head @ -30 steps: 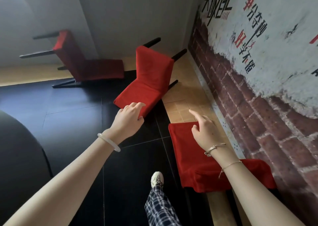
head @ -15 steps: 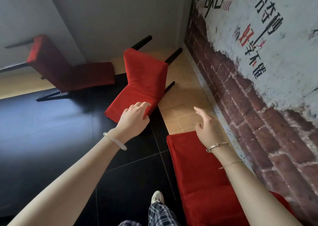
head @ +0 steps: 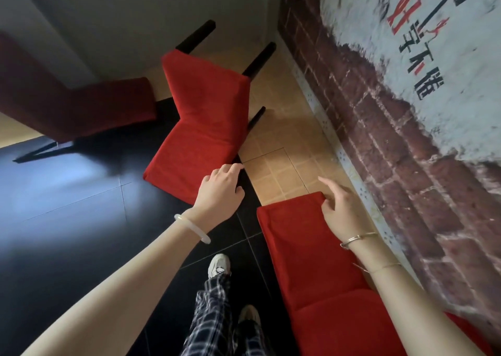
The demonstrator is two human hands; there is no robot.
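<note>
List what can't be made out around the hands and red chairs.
Head view only:
- Right hand: whether it pinches the near chair's top edge; its own back hides the fingers.
- Left hand: contact with the tipped chair unclear, knuckles cover it.
- Near chair's lower end: cut off by the bottom edge.
- Far chair: cut off at the left edge, shadowed.
- Wall lettering: cut off at the top, blurred.

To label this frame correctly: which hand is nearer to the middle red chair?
Left. The left hand is over the near edge of the middle red chair. The right hand is apart from it, touching the end of the nearer red chair by the brick wall.
</note>
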